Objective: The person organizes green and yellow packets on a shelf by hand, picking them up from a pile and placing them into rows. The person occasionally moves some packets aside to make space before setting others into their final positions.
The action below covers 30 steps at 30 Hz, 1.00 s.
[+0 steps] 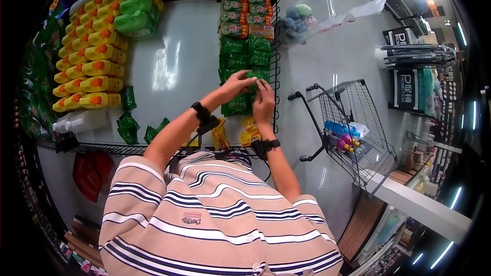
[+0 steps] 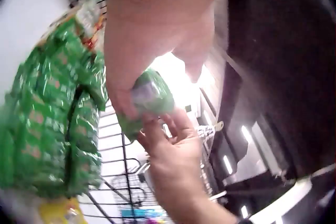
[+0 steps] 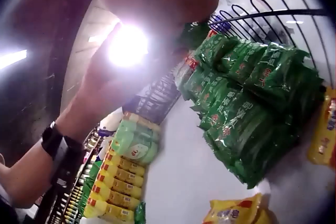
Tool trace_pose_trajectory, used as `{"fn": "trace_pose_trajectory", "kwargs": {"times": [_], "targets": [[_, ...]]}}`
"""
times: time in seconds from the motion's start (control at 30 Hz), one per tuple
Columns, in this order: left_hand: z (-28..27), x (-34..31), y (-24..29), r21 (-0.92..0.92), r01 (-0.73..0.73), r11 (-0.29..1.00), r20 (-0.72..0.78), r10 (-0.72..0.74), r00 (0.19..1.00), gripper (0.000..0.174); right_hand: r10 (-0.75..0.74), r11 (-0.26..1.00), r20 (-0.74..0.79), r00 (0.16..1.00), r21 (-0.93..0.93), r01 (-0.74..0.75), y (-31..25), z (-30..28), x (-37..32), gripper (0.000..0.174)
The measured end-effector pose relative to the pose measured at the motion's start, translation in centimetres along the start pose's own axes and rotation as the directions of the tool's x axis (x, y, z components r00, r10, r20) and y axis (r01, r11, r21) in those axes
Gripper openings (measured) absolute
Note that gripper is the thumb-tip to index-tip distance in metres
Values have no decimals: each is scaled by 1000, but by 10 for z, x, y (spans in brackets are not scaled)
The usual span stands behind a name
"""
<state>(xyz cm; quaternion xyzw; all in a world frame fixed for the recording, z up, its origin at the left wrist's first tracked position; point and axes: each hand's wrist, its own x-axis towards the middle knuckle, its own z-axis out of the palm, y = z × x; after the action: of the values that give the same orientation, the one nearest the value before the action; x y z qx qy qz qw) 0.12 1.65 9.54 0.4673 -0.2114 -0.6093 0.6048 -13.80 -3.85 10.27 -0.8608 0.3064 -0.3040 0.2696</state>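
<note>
A glossy green packet [image 2: 153, 97] is held up between both hands, above the rows of similar packets in the head view. My left hand [image 1: 237, 86] grips it from the left, with fingers curled at its side. From below and to the right, my right hand [image 1: 264, 104] pinches its lower edge, with fingertips bent against it in the left wrist view. Below lie stacked green packets [image 3: 241, 103] in shiny wrapping, in neat columns along the wire rail. In the right wrist view the held packet is mostly hidden behind the right hand.
Yellow bottles with orange caps [image 1: 102, 68] and green jugs [image 1: 135, 23] stand at left. Boxed multipacks [image 1: 235, 15] fill the far right corner. Yellow packets [image 1: 250, 130] lie at the near edge. A wire rail [image 1: 277, 61] borders the display; a shopping cart [image 1: 353, 128] stands beyond it.
</note>
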Motion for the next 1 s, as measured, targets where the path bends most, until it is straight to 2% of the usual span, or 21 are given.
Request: {"fn": "trace_pose_trajectory", "kwargs": {"times": [0.03,0.07,0.13,0.2,0.23,0.27,0.3,0.33,0.37,0.4,0.47,0.53,0.63,0.7,0.73,0.8,0.87,0.9,0.93,0.97,1.0], "targets": [[-5,10,-5,-25,36,999,-76,-37,996,46,-94,993,36,995,-65,96,2,-1,4,30],[-9,19,-11,-52,67,996,-149,-74,986,44,-97,993,29,995,-61,98,3,0,5,30],[-11,35,-17,-22,52,998,-143,-54,988,43,-109,981,20,994,-160,111,11,7,10,30],[-8,52,-30,75,90,993,-246,-69,967,42,-52,986,39,998,-159,58,24,15,8,35],[-8,61,-34,240,72,968,-248,-10,969,41,-14,969,86,996,-246,35,32,21,8,42],[-8,68,-40,242,71,968,-243,-11,970,41,33,943,130,991,-334,13,39,26,5,48],[-2,71,-40,577,67,814,-276,117,954,40,100,909,221,970,-417,1,48,32,1,55],[6,72,-32,832,82,548,-259,254,932,39,101,908,218,971,-420,0,54,38,-5,55],[13,70,-24,849,152,507,-296,217,930,35,158,894,235,959,-446,-38,60,45,-10,55],[15,71,-24,853,143,503,-290,228,929,35,211,879,246,946,-471,-74,63,50,-9,54],[14,72,-30,917,46,395,-224,416,882,30,198,887,216,956,-455,-81,63,51,-12,54],[9,75,-25,912,27,410,-221,433,874,31,183,898,198,963,-433,-82,59,52,-1,53],[0,63,-38,862,-28,506,-239,454,858,34,242,812,238,941,-580,-62,53,55,-2,54],[-11,53,-52,943,-202,264,-1,611,792,38,191,890,202,961,-448,-84,56,54,3,54],[-13,39,-44,942,-188,279,-24,612,791,38,186,891,223,957,-449,-68,61,53,4,54],[-26,0,-34,881,-157,447,-126,541,832,40,177,915,265,948,-399,-60,71,51,4,54],[-70,-35,-56,881,-80,466,-191,505,842,37,97,948,273,957,-318,-5,82,51,2,54],[-95,-59,-60,881,55,470,-257,377,890,37,27,965,306,952,-258,55,97,55,0,55],[-119,-82,-63,870,181,458,-322,251,913,37,73,971,330,941,-238,8,88,52,4,54],[-146,-108,-73,850,232,473,-376,238,895,37,56,974,347,936,-224,25,89,50,6,54],[-175,-135,-86,879,353,320,-406,118,906,41,39,976,352,935,-216,41,89,50,10,54]]}}
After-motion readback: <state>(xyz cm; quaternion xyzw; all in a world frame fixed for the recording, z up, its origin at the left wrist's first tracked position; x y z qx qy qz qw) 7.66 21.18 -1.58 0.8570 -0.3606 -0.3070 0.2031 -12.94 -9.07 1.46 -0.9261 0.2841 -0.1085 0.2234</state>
